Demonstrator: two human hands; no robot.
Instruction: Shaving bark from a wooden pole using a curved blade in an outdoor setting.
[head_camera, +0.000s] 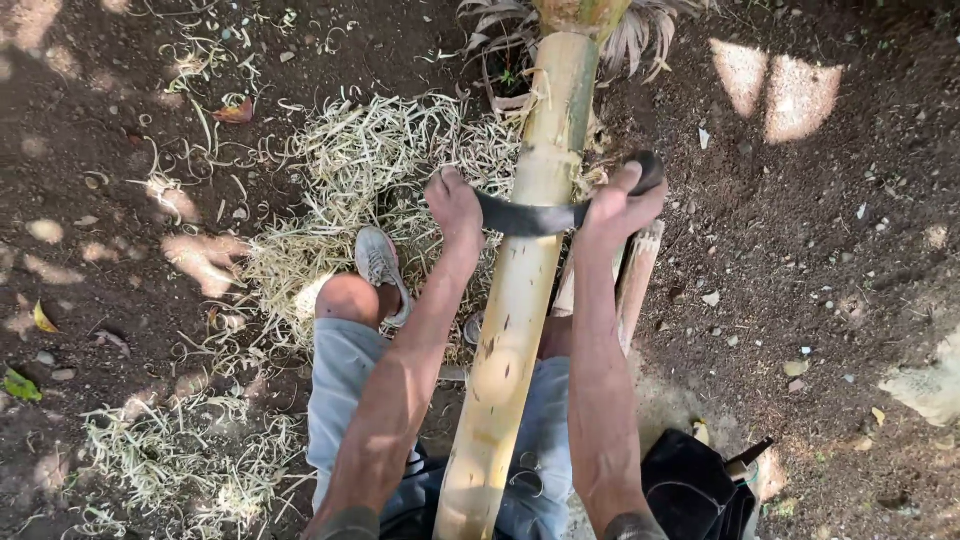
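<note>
A long pale bamboo pole (520, 300) runs from between my knees up to the top of the view. A dark curved blade (530, 217) lies across it. My left hand (455, 205) grips the blade's left end. My right hand (622, 200) grips its black handle on the right side of the pole. Both forearms stretch forward on either side of the bamboo.
Pale bamboo shavings (370, 170) are heaped on the dirt at the left, with more at the lower left (180, 460). My grey shoe (380, 265) rests on them. A wooden block (632, 280) stands right of the pole, and a black bag (700, 490) lies at the lower right.
</note>
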